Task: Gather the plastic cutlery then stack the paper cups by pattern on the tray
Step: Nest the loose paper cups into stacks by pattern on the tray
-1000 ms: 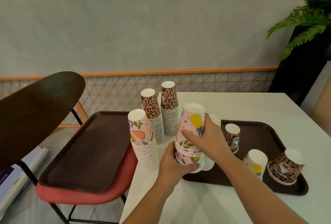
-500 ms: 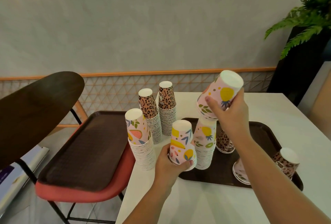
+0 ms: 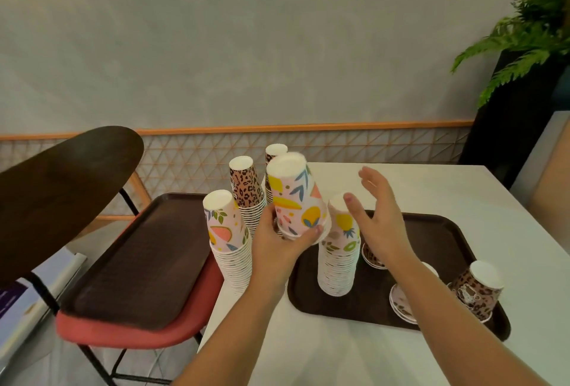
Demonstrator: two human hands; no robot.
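Currently your left hand (image 3: 279, 242) grips a fruit-print paper cup (image 3: 296, 197) upside down by its rim, tilted, at frame center, raised above the table. Your right hand (image 3: 381, 219) is splayed, fingers released, holding nothing, just right of the cup and beside the top of the fruit-print stack (image 3: 339, 250) standing on the brown tray (image 3: 444, 231). Lower right on that tray: a single leopard-print cup (image 3: 476, 290), upside down. Left of the tray, on the white table (image 3: 447, 188): another fruit-print stack (image 3: 228, 237), with a leopard-print stack (image 3: 246, 191) behind it. A second tray (image 3: 135, 259) rests on the red chair (image 3: 129, 331) at lower left.
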